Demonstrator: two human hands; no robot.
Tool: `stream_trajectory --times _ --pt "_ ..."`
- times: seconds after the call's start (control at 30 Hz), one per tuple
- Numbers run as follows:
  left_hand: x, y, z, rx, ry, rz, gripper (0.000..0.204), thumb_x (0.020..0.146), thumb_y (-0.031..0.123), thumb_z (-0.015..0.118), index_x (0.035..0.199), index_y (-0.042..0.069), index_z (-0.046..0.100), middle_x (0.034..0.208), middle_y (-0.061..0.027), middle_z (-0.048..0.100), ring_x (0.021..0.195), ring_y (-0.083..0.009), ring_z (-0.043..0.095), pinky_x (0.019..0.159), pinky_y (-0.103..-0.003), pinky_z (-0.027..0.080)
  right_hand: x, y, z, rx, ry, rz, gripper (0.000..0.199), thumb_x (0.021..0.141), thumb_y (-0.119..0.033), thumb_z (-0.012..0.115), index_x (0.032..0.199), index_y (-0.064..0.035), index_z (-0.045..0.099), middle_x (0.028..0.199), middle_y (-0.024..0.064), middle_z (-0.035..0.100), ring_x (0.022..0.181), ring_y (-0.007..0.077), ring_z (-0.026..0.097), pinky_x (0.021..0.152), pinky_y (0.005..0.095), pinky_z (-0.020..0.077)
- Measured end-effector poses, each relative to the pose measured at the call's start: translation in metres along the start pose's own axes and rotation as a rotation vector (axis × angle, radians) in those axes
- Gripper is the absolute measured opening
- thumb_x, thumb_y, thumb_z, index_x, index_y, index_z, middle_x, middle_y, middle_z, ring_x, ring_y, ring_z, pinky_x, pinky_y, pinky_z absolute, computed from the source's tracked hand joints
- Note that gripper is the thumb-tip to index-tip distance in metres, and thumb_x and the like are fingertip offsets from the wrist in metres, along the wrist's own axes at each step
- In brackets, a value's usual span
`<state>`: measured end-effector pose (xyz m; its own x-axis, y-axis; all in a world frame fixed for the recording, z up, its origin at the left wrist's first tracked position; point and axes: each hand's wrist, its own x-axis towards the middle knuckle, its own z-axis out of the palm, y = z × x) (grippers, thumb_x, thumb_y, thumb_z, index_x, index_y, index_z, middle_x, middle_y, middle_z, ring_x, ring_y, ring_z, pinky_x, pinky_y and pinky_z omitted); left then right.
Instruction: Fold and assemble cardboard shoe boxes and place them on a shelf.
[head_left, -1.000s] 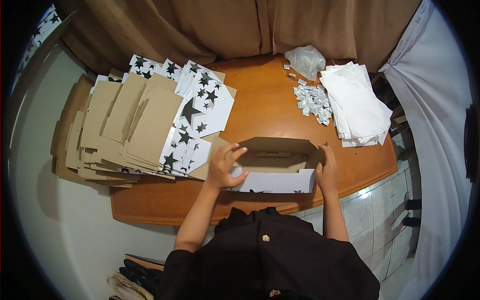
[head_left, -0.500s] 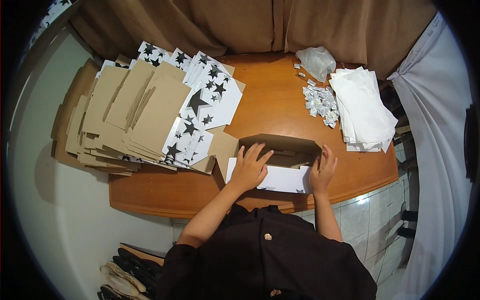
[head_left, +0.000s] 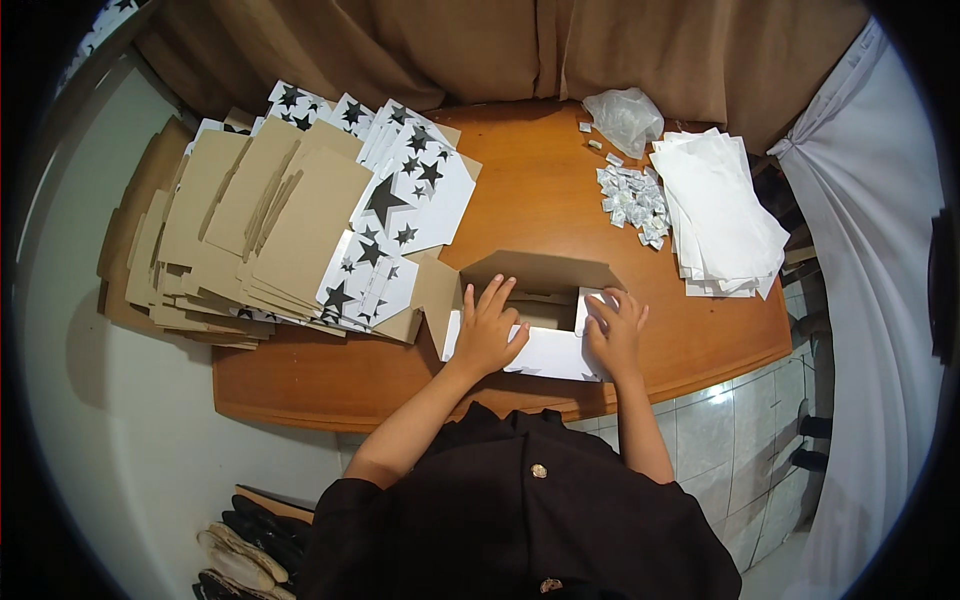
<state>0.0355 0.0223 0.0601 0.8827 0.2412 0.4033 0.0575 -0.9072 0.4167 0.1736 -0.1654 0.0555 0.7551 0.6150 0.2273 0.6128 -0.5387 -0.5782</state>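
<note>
A part-folded cardboard box (head_left: 545, 354), white outside and brown inside, stands near the table's front edge with its top open. Its brown back panel (head_left: 540, 268) rises along the far side. My left hand (head_left: 487, 332) lies over the box's left end, fingers spread and pointing away from me. At the other end, my right hand (head_left: 618, 335) rests with parted fingers on a white end flap (head_left: 583, 312), now bent inward over the opening. A brown side flap (head_left: 436, 300) sticks out to the left of the box. Parts of both box ends are hidden under my hands.
Flat star-printed cardboard blanks (head_left: 310, 200) are stacked in overlapping piles on the left of the wooden table (head_left: 530, 180). Small silvery packets (head_left: 635, 200) lie at the back right beside white paper sheets (head_left: 720, 215) and a clear plastic bag (head_left: 625, 120). Brown curtains hang behind.
My right hand has moved inward over the box's right end, and a white end flap there now shows folded in. My left hand stays on the left end.
</note>
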Motion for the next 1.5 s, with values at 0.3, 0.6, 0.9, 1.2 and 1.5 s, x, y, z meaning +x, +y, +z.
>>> stream_trajectory --times 0.3,0.6,0.9,1.2,1.5 --pt "-0.001 -0.001 -0.003 -0.001 0.013 0.047 0.015 0.077 0.021 0.060 0.073 0.006 0.059 0.128 -0.0175 0.045 0.126 -0.0342 0.035 0.104 -0.060 0.013 0.004 -0.024 -0.005 -0.171 0.124 0.184 0.056 0.067 -0.020 0.071 0.119 -0.0194 0.051 0.133 0.0112 0.034 0.128 0.0328 0.026 0.101 0.0660 0.0081" --pt "-0.021 -0.012 -0.039 -0.059 0.424 0.020 0.044 0.074 0.018 0.063 0.116 0.005 0.052 0.125 -0.0188 0.043 0.121 -0.0343 0.036 0.105 -0.052 0.017 0.001 -0.002 -0.001 0.025 0.232 0.001 0.036 0.079 -0.018 0.059 0.115 -0.0181 0.061 0.127 0.0114 0.044 0.124 0.0313 0.031 0.104 0.0469 0.0159" --pt "-0.054 -0.036 -0.043 -0.491 0.248 -0.242 0.067 0.086 0.022 0.052 0.139 -0.001 0.019 0.133 -0.0218 0.042 0.123 -0.0351 0.040 0.105 -0.050 0.023 0.010 -0.001 0.001 0.121 0.051 0.193 0.039 0.096 -0.031 0.033 0.128 -0.0195 0.053 0.143 0.0132 0.034 0.131 0.0339 0.028 0.105 0.0571 0.0085" --pt "-0.040 -0.008 -0.034 0.193 -0.202 -0.118 0.057 0.086 0.046 0.049 0.126 0.006 0.051 0.132 -0.0126 0.049 0.126 -0.0299 0.039 0.101 -0.065 0.015 0.011 0.003 0.005 0.326 0.228 0.153 0.037 0.094 -0.026 0.040 0.124 -0.0067 0.051 0.131 0.0164 0.046 0.123 0.0316 0.039 0.104 0.0420 0.0218" --pt "-0.045 -0.024 -0.025 -0.432 0.244 -0.393 0.048 0.082 0.017 0.063 0.121 0.000 0.043 0.134 -0.0252 0.026 0.123 -0.0384 0.033 0.103 -0.043 0.030 0.011 0.012 0.007 0.685 0.261 0.210 0.030 0.093 -0.024 0.045 0.091 0.0009 0.060 0.104 0.0157 0.053 0.096 0.0266 0.052 0.085 0.0329 0.0404"
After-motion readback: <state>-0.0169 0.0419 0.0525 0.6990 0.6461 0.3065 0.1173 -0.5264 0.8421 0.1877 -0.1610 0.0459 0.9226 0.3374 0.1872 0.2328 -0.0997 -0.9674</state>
